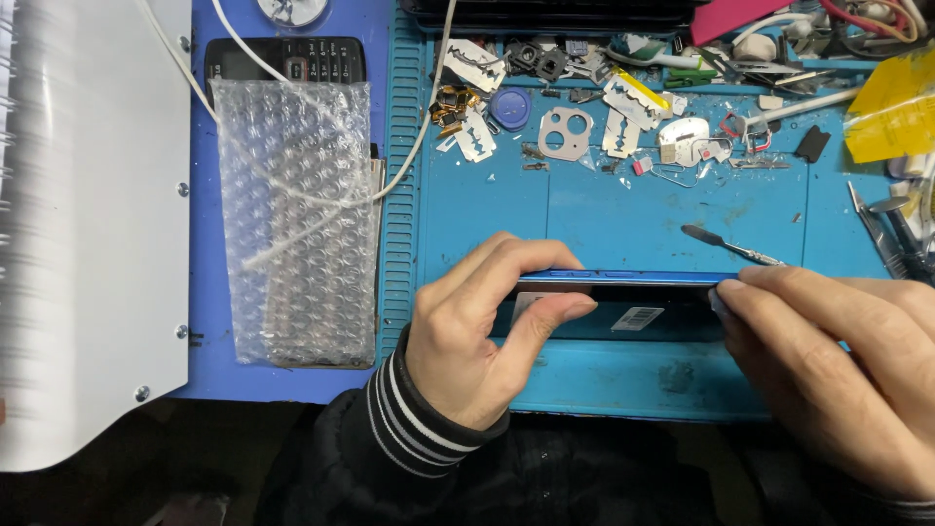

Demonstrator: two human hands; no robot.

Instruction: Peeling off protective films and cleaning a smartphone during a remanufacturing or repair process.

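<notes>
**Blue phone held on edge over the mat, both hands on it**

The blue phone point(648, 279) stands on its long edge just above the blue work mat point(623, 209), side frame w/ buttons facing up at me, dark inner face w/ a white sticker toward the body. My left hand point(477, 336) pinches the phone's left end: fingers over the top edge, thumb pressed on the near face, so that grip is closed on the phone. My right hand point(838, 365) clamps the right end, fingertips bunched at the corner; grip narrow, holding the phone too. Can't tell if a pick or blade sits between those fingertips, they hide the spot.

To do this well, I judge: keep the left hand as the steady anchor, let the right do the fine work at the corner, light even pressure along the seam, no twisting of the frame.

Just behind the phone lies a metal spudger point(730, 244), apart from both hands. Further back: razor blades point(475, 136), a camera-lens plate point(565, 131), small screws & bits scattered. Left of the mat on the bench: a bubble-wrap bag point(292, 214) over a dark keypad phone point(287, 58), white cable point(424, 127) across it. Tweezers point(891, 234) at far right.
</notes>
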